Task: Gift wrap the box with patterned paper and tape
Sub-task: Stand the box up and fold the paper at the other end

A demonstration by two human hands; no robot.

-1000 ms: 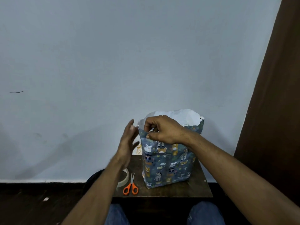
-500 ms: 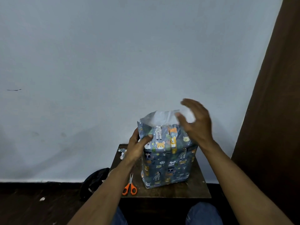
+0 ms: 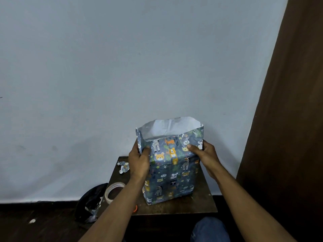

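Observation:
The box (image 3: 170, 173) stands upright on a small dark wooden table (image 3: 201, 205), wrapped in blue paper with cartoon animals. The paper's top end stands open above the box and shows its white inside (image 3: 167, 127). My left hand (image 3: 139, 161) grips the upper left edge of the paper, thumb on the front face. My right hand (image 3: 203, 151) grips the upper right edge the same way. A roll of clear tape (image 3: 114, 191) lies on the table's left side, beside my left forearm.
A crumpled scrap of the patterned paper (image 3: 123, 167) lies at the table's back left. A sliver of orange scissors (image 3: 135, 208) shows under my left forearm. A black bag (image 3: 90, 201) sits on the floor to the left. A brown door (image 3: 288, 119) stands on the right.
My right hand has come down from above the paper's open top onto its upper right edge. My left hand stays on the upper left edge. The view has shifted slightly.

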